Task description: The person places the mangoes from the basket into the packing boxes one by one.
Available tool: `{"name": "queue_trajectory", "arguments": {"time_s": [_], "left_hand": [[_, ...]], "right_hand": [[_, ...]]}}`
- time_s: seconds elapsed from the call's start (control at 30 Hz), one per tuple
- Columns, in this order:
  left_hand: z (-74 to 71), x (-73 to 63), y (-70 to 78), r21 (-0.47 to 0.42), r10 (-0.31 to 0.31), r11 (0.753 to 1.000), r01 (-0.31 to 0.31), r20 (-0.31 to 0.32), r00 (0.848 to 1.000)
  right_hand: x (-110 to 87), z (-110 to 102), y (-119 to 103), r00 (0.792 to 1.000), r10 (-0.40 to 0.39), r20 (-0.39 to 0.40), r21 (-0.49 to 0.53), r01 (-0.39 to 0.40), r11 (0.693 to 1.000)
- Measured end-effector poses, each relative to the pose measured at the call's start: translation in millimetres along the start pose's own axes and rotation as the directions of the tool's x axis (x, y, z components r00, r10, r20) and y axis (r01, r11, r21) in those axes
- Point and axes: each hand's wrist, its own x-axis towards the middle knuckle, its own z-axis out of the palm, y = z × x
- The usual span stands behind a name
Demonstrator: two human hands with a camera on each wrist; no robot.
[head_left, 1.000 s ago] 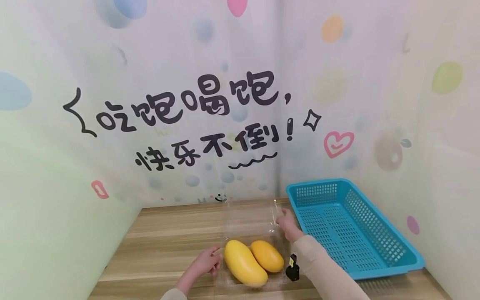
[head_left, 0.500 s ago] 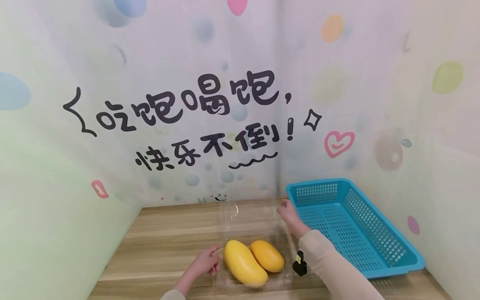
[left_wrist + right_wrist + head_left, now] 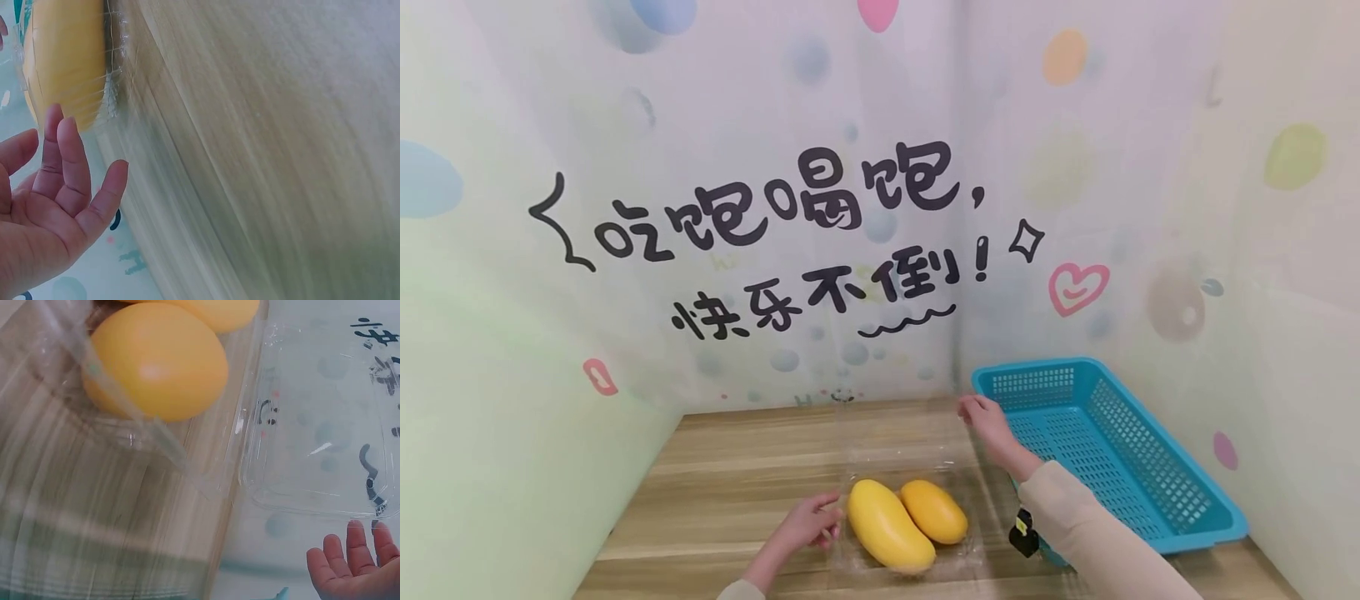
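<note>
Two yellow mangoes, a long one [image 3: 889,527] and a smaller one [image 3: 934,512], lie side by side in a clear plastic clamshell box [image 3: 972,567]. Its hinged lid [image 3: 312,444] stands raised at the back. My left hand [image 3: 808,521] is at the box's left side; in the left wrist view its fingers [image 3: 75,156] are spread and slightly bent, fingertips close to the box wall by the long mango. My right hand [image 3: 988,423] is at the lid's right edge, its relaxed fingers [image 3: 358,547] right at the rim in the right wrist view, its thumb hidden there.
A blue perforated plastic basket [image 3: 1150,421] stands on the right, partly behind my right forearm. Under that forearm shows a small black device [image 3: 1024,533] with a yellow label. A wood-grain tabletop [image 3: 722,483] meets printed curtain walls at the back and sides.
My right hand and forearm have shifted to the right, and the hand has risen slightly. The lid's glare and tilt have changed. My left hand and the mangoes look nearly unmoved.
</note>
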Motion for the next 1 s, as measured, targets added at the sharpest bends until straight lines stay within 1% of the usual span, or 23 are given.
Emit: {"name": "queue_trajectory", "arguments": {"time_s": [0.13,0.27,0.37,0.5,0.6,0.73,0.93,1.0], "left_hand": [[-1.5,-2.0,0.3,-0.034,-0.005,0.999,0.005,-0.002,1.0],[-4.2,-5.9,1.5,-0.051,-0.002,0.999,0.002,0.001,1.0],[-6.7,-9.8,2.9,-0.054,0.0,0.999,0.0,0.011,1.0],[-8.6,-15.4,3.6,-0.039,0.001,0.999,0.0,0.027,1.0],[-9.1,-19.4,3.0,-0.028,0.002,1.0,-0.001,0.042,0.999],[-9.8,-23.3,1.2,-0.035,-0.007,0.999,0.009,0.063,0.998],[-9.3,-28.9,-0.7,-0.049,-0.022,0.998,0.027,0.09,0.996],[-8.5,-31.6,-0.2,-0.045,-0.023,0.999,0.027,0.088,0.996]], "right_hand": [[-12.9,-7.6,-4.9,1.0,-0.005,0.018,-0.072,0.006,0.997],[-24.5,-13.3,-8.3,0.999,0.015,0.051,-0.096,-0.01,0.995],[-32.6,-15.8,-7.1,0.997,0.026,0.071,-0.075,-0.021,0.997],[-48.7,-16.8,-3.6,0.995,0.042,0.095,-0.012,-0.041,0.999],[-62.7,-16.7,0.3,0.992,0.062,0.113,0.048,-0.067,0.997],[-76.9,-16.8,6.7,0.987,0.085,0.138,0.081,-0.097,0.992],[-87.2,-16.1,19.2,0.975,0.119,0.185,0.055,-0.132,0.99],[-90.7,-14.8,24.0,0.974,0.107,0.199,0.021,-0.114,0.993]]}}
